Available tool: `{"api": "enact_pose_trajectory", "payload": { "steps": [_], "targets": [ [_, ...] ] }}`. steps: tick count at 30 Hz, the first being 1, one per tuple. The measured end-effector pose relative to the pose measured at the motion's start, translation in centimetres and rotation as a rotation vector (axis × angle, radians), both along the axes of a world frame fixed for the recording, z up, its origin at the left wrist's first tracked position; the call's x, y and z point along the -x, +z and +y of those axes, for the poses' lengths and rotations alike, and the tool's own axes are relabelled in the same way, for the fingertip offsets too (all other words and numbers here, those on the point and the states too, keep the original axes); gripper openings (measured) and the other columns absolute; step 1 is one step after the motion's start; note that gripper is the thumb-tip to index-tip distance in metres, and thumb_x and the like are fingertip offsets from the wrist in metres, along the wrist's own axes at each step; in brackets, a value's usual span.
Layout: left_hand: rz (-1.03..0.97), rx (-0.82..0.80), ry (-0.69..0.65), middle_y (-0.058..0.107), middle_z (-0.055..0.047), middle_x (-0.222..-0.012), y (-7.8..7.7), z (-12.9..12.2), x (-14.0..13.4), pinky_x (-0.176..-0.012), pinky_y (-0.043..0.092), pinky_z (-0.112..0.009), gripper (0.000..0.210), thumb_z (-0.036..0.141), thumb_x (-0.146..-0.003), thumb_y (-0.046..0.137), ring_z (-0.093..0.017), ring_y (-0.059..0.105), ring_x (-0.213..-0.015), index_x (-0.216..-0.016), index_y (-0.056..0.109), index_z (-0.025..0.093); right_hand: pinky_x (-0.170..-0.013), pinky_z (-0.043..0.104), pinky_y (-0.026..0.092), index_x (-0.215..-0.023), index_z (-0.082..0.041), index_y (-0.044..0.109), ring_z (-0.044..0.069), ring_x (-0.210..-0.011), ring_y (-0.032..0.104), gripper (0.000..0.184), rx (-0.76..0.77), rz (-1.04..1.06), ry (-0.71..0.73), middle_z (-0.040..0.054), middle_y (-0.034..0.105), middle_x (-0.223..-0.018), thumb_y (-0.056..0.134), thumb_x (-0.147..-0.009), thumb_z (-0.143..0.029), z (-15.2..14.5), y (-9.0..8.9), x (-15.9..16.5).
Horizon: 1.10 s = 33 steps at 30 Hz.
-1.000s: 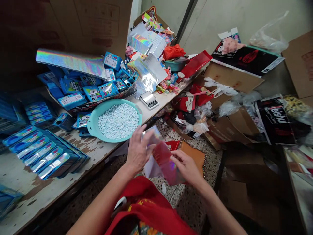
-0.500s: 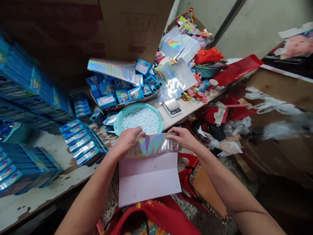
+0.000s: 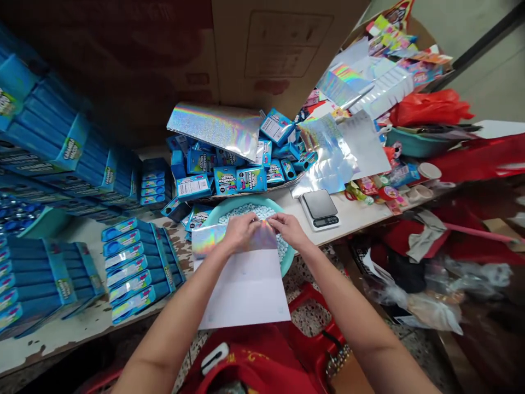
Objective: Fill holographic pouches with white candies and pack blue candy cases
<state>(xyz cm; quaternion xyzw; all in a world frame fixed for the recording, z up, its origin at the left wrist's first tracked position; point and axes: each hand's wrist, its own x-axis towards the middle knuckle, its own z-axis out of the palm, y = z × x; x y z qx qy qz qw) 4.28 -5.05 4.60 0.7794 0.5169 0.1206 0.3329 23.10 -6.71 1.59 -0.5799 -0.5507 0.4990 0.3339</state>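
A white-backed sheet (image 3: 246, 290) with a shiny rainbow-silver face hangs in front of me, its top edge folded over. My left hand (image 3: 243, 232) is closed on the folded band near its middle. At the band's right end, my right hand (image 3: 288, 230) pinches the sheet's edge, fingertips close to the left hand's. Just behind both hands is a turquoise basin (image 3: 288, 264) of small pale-blue pieces (image 3: 250, 209), partly covered by the sheet and hands. A small digital scale (image 3: 320, 206) sits on the table right of the basin.
Blue printed boxes (image 3: 135, 273) stand in rows and stacks on the left. Behind the basin, a carton holds loose blue packs (image 3: 241, 180) with silver sheets (image 3: 217, 128) on top. Colourful wrappers (image 3: 394, 186) lie at right. A red stool (image 3: 311, 306) stands below.
My view has shifted so the table appears nearer. Both hands and the sheet have come over the basin's front. My left hand has moved along the fold, closer to my right.
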Motion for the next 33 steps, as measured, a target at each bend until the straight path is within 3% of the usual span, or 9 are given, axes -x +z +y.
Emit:
{"api": "enact_pose_trajectory", "payload": {
  "steps": [3, 5, 9, 14, 19, 23, 29, 33],
  "targets": [
    [-0.034, 0.087, 0.07, 0.068, -0.001, -0.075, -0.6, 1.4, -0.4, -0.065, 0.035, -0.026, 0.029, 0.035, -0.087, 0.042, -0.017, 0.058, -0.073, -0.083, 0.067, 0.021, -0.073, 0.032, 0.051, -0.109, -0.018, 0.063, 0.018, -0.079, 0.063, 0.033, -0.238, -0.265, -0.018, 0.0055, 0.069, -0.09, 0.044, -0.091, -0.038, 0.4, -0.3, -0.1],
    [-0.031, 0.097, 0.089, 0.067, -0.001, -0.072, -0.4, 2.1, -0.3, -0.064, 0.033, -0.026, 0.028, 0.034, -0.085, 0.043, -0.017, 0.057, -0.07, -0.081, 0.068, 0.021, -0.088, 0.037, 0.047, -0.122, -0.021, 0.058, 0.022, -0.102, 0.059, 0.035, -0.449, -0.487, -0.016, 0.0093, 0.064, -0.113, 0.045, -0.093, -0.035, 0.2, -0.3, 0.1],
    [-0.025, 0.066, 0.102, 0.068, -0.002, -0.073, -0.4, 2.8, -0.4, -0.066, 0.033, -0.027, 0.028, 0.031, -0.083, 0.043, -0.018, 0.057, -0.072, -0.075, 0.067, 0.021, -0.095, 0.041, 0.041, -0.124, -0.022, 0.057, 0.026, -0.117, 0.049, 0.034, -0.636, -0.86, 0.051, 0.0098, 0.057, -0.128, 0.049, -0.093, -0.031, -0.9, -0.7, 1.0],
    [0.013, 0.102, 0.128, 0.07, -0.004, -0.078, -1.4, 3.0, -0.6, -0.067, 0.034, -0.027, 0.027, 0.031, -0.082, 0.043, -0.019, 0.058, -0.075, -0.076, 0.067, 0.021, -0.096, 0.044, 0.038, -0.131, -0.019, 0.05, 0.027, -0.126, 0.042, 0.037, -0.677, -1.009, 0.132, 0.0094, 0.052, -0.136, 0.045, -0.094, -0.021, -3.1, -1.9, 2.0],
    [0.042, 0.078, 0.066, 0.069, -0.004, -0.077, -2.3, 3.1, -0.4, -0.07, 0.035, -0.029, 0.027, 0.03, -0.082, 0.042, -0.02, 0.059, -0.076, -0.076, 0.066, 0.021, -0.099, 0.04, 0.039, -0.115, -0.017, 0.06, 0.025, -0.124, 0.045, 0.027, -0.651, -0.92, 0.098, 0.0102, 0.054, -0.132, 0.049, -0.093, -0.029, -3.7, -1.2, 2.1],
    [-0.006, 0.1, 0.012, 0.07, -0.004, -0.08, -2.1, 3.0, -0.3, -0.071, 0.036, -0.028, 0.027, 0.031, -0.083, 0.042, -0.019, 0.058, -0.077, -0.077, 0.066, 0.021, -0.1, 0.042, 0.039, -0.13, -0.013, 0.048, 0.026, -0.124, 0.045, 0.045, -0.593, -0.96, 0.041, 0.0144, 0.05, -0.135, 0.05, -0.092, -0.037, -3.2, -0.4, 2.4],
    [-0.105, 0.206, 0.014, 0.065, -0.002, -0.069, -1.7, 2.9, -0.2, -0.063, 0.037, -0.026, 0.024, 0.03, -0.079, 0.044, -0.017, 0.055, -0.071, -0.071, 0.064, 0.019, -0.099, 0.045, 0.039, -0.133, -0.015, 0.046, 0.027, -0.129, 0.04, 0.04, -0.548, -1.008, 0.102, 0.0116, 0.05, -0.137, 0.044, -0.095, -0.03, -4.3, -1.6, 3.2],
    [-0.104, 0.223, 0.031, 0.064, -0.002, -0.064, -1.9, 2.9, -0.3, -0.063, 0.037, -0.025, 0.025, 0.03, -0.08, 0.043, -0.017, 0.055, -0.07, -0.072, 0.064, 0.019, -0.1, 0.044, 0.04, -0.12, -0.015, 0.056, 0.026, -0.127, 0.043, 0.032, -0.548, -0.932, 0.044, 0.0127, 0.054, -0.132, 0.046, -0.094, -0.031, -5.3, -1.4, 3.1]
  ]
}}
